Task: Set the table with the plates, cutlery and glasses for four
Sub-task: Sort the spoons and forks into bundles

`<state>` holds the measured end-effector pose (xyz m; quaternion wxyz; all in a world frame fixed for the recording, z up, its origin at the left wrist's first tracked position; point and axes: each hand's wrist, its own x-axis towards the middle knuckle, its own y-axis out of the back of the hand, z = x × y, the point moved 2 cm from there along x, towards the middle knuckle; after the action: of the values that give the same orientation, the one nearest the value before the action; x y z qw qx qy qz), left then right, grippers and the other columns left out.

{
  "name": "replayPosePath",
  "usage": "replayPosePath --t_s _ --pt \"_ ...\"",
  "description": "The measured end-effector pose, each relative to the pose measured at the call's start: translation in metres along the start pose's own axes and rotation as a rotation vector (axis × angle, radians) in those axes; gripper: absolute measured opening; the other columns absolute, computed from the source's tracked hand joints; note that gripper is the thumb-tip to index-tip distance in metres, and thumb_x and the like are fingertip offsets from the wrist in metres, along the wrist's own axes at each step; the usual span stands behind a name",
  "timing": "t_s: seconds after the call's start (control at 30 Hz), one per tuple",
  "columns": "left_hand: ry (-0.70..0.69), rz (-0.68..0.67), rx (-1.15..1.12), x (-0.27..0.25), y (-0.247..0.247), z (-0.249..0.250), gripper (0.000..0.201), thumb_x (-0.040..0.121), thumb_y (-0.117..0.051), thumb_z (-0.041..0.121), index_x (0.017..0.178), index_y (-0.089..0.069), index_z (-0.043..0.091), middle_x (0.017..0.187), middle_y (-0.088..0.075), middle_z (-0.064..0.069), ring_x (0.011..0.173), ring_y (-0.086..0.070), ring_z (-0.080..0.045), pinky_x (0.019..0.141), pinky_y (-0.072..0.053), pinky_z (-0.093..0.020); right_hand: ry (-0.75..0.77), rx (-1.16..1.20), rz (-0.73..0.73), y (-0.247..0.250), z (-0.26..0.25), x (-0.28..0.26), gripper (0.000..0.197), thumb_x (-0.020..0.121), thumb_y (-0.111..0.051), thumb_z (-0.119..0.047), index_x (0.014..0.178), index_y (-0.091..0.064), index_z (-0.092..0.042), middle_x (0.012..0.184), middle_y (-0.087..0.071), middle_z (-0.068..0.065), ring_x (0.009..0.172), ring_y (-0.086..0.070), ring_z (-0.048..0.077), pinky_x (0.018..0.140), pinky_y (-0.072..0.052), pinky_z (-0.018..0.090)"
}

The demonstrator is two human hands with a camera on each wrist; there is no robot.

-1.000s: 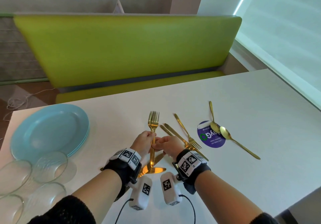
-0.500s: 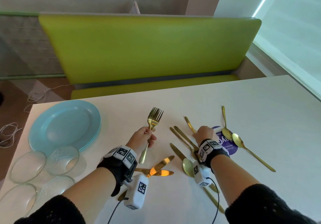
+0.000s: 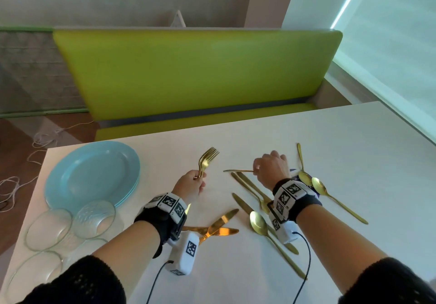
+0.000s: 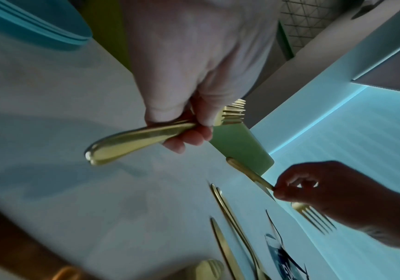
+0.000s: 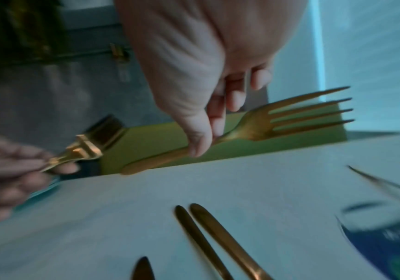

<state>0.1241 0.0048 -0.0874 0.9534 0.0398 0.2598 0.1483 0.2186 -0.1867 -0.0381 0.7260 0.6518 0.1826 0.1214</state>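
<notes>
The right hand (image 3: 271,170) has lifted another gold metal fork (image 5: 278,123) at three o'clock; the left hand (image 3: 191,185) still grips gathered gold forks (image 3: 207,159), so sorting continues.

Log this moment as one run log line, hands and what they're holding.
left hand: grips stacked forks | right hand: pinches single fork, lifted off table | plates: stacked, unplaced

Gold forks (image 3: 207,158), light-blue plates (image 3: 92,174)
</notes>
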Motion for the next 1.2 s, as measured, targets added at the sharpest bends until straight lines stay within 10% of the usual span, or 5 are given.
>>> replayPosePath --t_s 0.2,0.37,0.5,0.73,1.2 --pt "-0.016 -0.162 0.02 -0.023 -0.011 0.007 0.018 0.096 -0.04 0.002 0.104 -0.055 0.007 0.076 -0.056 -0.006 0.066 -0.054 -0.015 0.064 -0.05 -0.022 0.443 -0.242 0.039 0.02 -0.05 -0.038 0.015 0.089 -0.057 -0.024 0.094 -0.071 -0.023 0.098 -0.064 0.0 0.097 -0.052 0.022 0.079 -0.04 0.033" --pt "-0.12 -0.344 0.236 -0.054 -0.021 0.012 0.012 0.091 -0.048 0.003 0.093 -0.058 0.01 0.068 -0.058 -0.003 0.052 -0.055 -0.005 0.05 -0.042 -0.009 0.508 -0.319 0.068 0.018 -0.073 -0.062 0.023 0.045 -0.088 -0.038 0.047 -0.067 -0.031 0.058 -0.057 -0.012 0.063 -0.057 0.011 0.052 -0.042 0.023" --pt "-0.133 -0.457 0.387 -0.072 -0.023 0.004 0.021 0.085 -0.051 0.003 0.077 -0.057 0.022 0.069 -0.062 0.003 0.061 -0.055 -0.006 0.06 -0.039 -0.013 0.531 -0.294 -0.001 0.025 -0.085 -0.089 0.004 0.072 -0.074 -0.032 0.071 -0.075 -0.028 0.08 -0.065 -0.003 0.087 -0.059 0.02 0.072 -0.047 0.031" --pt "-0.13 -0.579 0.385 -0.102 -0.014 -0.012 0.023 0.082 -0.051 -0.006 0.077 -0.059 0.016 0.077 -0.065 -0.002 0.066 -0.059 -0.004 0.076 -0.046 -0.017 0.409 -0.2 -0.094 0.017 -0.101 -0.124 0.01 0.077 -0.067 -0.03 0.075 -0.072 -0.021 0.084 -0.062 0.001 0.084 -0.057 0.025 0.07 -0.049 0.033" --pt "-0.111 -0.579 0.41 -0.116 -0.012 -0.036 0.026 0.085 -0.052 -0.009 0.076 -0.058 0.015 0.07 -0.06 -0.003 0.06 -0.057 -0.01 0.055 -0.049 -0.016 0.157 0.148 0.191 0.002 -0.11 -0.174 0.029 0.042 -0.089 -0.04 0.061 -0.068 -0.033 0.066 -0.061 -0.014 0.066 -0.062 0.01 0.065 -0.052 0.021"
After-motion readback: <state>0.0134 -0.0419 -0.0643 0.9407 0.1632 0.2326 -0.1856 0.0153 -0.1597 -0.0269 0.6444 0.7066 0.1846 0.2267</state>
